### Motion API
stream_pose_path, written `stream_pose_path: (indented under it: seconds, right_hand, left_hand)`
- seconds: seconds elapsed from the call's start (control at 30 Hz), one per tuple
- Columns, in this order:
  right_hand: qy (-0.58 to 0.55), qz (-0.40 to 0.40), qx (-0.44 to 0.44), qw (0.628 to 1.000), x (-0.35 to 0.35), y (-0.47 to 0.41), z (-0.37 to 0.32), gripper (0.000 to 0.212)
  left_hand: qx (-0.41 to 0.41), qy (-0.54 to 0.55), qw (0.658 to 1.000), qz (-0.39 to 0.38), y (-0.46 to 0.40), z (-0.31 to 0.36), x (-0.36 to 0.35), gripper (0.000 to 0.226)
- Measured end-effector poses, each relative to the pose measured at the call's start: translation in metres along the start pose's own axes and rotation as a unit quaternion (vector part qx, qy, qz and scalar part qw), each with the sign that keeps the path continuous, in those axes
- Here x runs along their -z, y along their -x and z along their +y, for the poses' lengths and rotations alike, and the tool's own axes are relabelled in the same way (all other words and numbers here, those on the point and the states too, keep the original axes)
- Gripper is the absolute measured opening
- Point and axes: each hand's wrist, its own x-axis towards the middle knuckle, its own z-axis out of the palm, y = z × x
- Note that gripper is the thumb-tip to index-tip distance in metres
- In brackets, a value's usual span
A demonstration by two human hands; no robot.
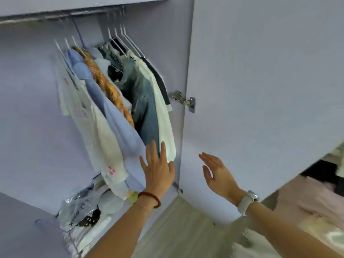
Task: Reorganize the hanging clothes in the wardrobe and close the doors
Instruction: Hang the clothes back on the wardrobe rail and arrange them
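Lavender wardrobe interior: left hand, fingers spread, overlaps hanging clothes lying at 11 o'clock; right hand, fingers straight, near open door.

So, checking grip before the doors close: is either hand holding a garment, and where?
Nothing is held. The left hand lies flat-fingered against the hanging clothes' lower ends; the right hand is open, touching nothing.

Only lettering I can spot is some dark print on the crinkled clear plastic bag at the wardrobe bottom. Way too blurry to read, honestly.
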Motion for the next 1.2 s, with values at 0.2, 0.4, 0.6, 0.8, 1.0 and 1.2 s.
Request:
stream_pose_path:
  seconds: [0.2,0.4,0.6,0.8,1.0,1.2]
  right_hand:
    - [0.091,-0.034,-0.204,0.974,0.045,0.146,0.136,0.042]
    - [0.128,0.033,-0.383,0.914,0.127,0.277,0.250,0.042]
    - [0.128,0.089,-0.548,0.822,0.203,0.399,0.364,0.043]
    - [0.073,0.152,-0.657,0.735,0.256,0.513,0.469,0.044]
    - [-0.060,0.262,-0.765,0.585,0.292,0.595,0.557,0.049]
    - [-0.106,0.292,-0.832,0.459,0.290,0.651,0.621,0.044]
  left_hand:
    - [-0.202,-0.085,0.954,-0.205,0.055,0.118,-0.093,0.058]
    - [-0.418,-0.064,0.856,-0.298,0.123,0.285,-0.166,0.052]
    - [-0.523,-0.092,0.784,-0.322,0.175,0.450,-0.251,0.050]
    - [-0.558,-0.136,0.739,-0.353,0.229,0.563,-0.343,0.048]
    - [-0.553,-0.133,0.713,-0.411,0.273,0.620,-0.424,0.055]
    - [-0.568,-0.168,0.714,-0.372,0.271,0.648,-0.484,0.052]
